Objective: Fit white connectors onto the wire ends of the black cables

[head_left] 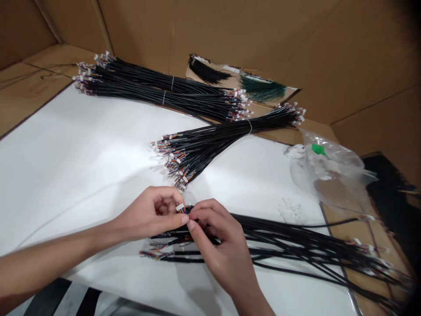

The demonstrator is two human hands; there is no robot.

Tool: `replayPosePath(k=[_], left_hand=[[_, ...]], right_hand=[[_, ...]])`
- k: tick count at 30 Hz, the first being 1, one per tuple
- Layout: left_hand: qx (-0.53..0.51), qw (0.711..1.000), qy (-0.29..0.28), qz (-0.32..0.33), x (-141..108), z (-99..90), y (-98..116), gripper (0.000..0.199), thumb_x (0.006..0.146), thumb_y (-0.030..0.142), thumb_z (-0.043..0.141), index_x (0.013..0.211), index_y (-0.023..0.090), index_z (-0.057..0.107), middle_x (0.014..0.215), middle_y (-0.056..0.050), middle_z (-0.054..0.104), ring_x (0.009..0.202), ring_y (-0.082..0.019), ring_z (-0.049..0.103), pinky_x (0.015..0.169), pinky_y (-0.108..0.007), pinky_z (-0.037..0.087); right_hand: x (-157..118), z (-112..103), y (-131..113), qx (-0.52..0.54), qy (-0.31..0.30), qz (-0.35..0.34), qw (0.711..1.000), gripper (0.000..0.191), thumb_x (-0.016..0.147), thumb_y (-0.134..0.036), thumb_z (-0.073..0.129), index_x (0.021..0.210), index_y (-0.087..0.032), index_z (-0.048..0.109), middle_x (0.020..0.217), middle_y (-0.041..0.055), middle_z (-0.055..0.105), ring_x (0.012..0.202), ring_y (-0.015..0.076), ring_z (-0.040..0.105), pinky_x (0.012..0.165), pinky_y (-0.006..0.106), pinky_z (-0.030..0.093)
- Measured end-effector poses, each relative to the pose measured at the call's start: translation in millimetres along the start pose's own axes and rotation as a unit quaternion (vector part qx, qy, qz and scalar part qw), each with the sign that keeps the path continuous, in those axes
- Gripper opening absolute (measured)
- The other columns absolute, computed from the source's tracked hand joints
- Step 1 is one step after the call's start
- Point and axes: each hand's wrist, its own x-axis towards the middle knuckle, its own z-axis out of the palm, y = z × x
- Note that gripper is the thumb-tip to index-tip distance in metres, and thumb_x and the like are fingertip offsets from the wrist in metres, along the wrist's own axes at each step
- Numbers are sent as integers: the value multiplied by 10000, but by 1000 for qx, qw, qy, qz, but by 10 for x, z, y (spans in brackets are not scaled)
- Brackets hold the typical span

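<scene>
pinching, left hand (148, 215) and right hand (219, 239) hold white connector (180, 207).

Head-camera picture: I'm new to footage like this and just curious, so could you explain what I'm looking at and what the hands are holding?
There is no machine here. This single picture comes from a camera worn on a person's head, looking forward and down, so you see what they see. The arm entering from the left ends in their left hand, and their right hand comes up from the bottom edge. Together, their fingertips hold a small white connector with thin coloured wires behind it. It appears to belong to the loose black cables lying beside the right hand. Nearby are tied cable bundles with similar connectors at their ends. These lie on a white sheet over cardboard, and a clear plastic bag lies to the right.
</scene>
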Motion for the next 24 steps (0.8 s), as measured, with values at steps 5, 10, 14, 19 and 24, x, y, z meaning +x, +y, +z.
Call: replayPosePath(k=[5, 10, 14, 19, 24], left_hand=[[4, 1000, 5, -4, 9, -2, 11, 275, 780, 376, 686, 782, 140, 546, 583, 55, 465, 506, -65, 384, 473, -183, 296], [10, 1000, 29, 0, 7, -7, 36, 305, 739, 367, 733, 706, 131, 541, 532, 58, 458, 467, -54, 380, 435, -162, 280], [24, 998, 49, 13, 3, -15, 66, 318, 747, 364, 722, 667, 126, 528, 521, 55, 444, 460, -50, 357, 421, -156, 269], [53, 996, 62, 45, -13, -13, 67, 307, 779, 338, 678, 638, 134, 496, 517, 54, 414, 457, -49, 324, 410, -159, 239], [54, 994, 74, 65, -6, -7, 40, 298, 778, 323, 676, 635, 134, 495, 501, 57, 411, 448, -48, 328, 413, -159, 246]], right_hand=[[7, -5, 13, 0, -1, 0, 1000, 86, 860, -157, 568, 799, -177, 625, 866, 49, 574, 612, 111, 516, 510, 242, 424], [15, -16, 32, -17, -4, -11, 1000, 96, 867, -148, 562, 802, -174, 626, 854, 45, 574, 640, 117, 524, 542, 248, 426], [30, -19, 29, -23, 1, -28, 999, 93, 874, -146, 564, 818, -172, 634, 852, 44, 570, 659, 117, 529, 554, 248, 428], [37, -6, 45, -22, 1, -27, 999, 75, 885, -168, 569, 862, -180, 640, 881, 46, 567, 638, 111, 518, 536, 249, 430], [27, 8, 51, -67, 1, -38, 997, 81, 889, -173, 558, 917, -173, 635, 919, 50, 572, 607, 94, 505, 514, 237, 422]])
